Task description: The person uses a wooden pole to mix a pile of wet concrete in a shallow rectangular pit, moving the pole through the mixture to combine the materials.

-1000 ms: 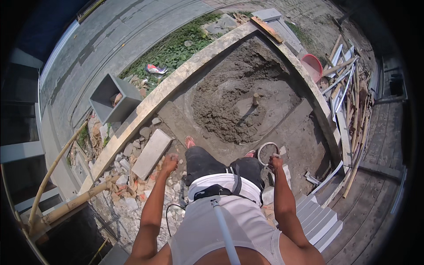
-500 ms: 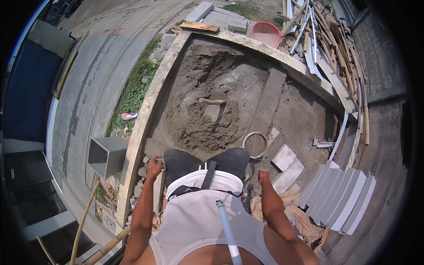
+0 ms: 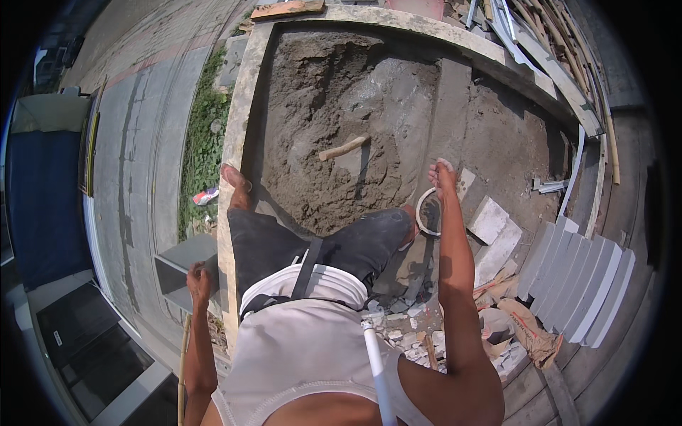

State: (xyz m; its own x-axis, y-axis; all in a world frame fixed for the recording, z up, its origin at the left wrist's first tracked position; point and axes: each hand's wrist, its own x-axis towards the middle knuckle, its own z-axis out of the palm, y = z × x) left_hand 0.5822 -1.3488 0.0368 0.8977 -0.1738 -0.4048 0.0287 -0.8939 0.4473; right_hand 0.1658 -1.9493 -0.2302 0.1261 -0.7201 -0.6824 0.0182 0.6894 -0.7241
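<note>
My left hand [image 3: 199,282] hangs over the outer side of the low wall, beside a grey square box-shaped duct [image 3: 186,264]. Its fingers curl in and I see nothing in them. My right hand [image 3: 444,177] is held forward above a pale round rim [image 3: 418,214], perhaps of a bucket, its fingers curled and nothing visible in them. In front of me lies a heap of wet grey mortar [image 3: 305,121]. A curved wooden handle [image 3: 344,148] sticks out of it, its tool end hidden. My bare left foot [image 3: 237,179] is up on the low wall [image 3: 238,117].
Pale slabs [image 3: 490,221] and rubble [image 3: 398,330] lie to my right, near a row of grey panels [image 3: 575,273] and crumpled sacks [image 3: 529,326]. Bamboo poles and metal strips are piled at the far right. An orange brick [image 3: 288,9] rests on the wall's far corner.
My left foot has stepped up onto the low wall and my body has turned. My right hand has swung forward; my left hand has moved outside the wall.
</note>
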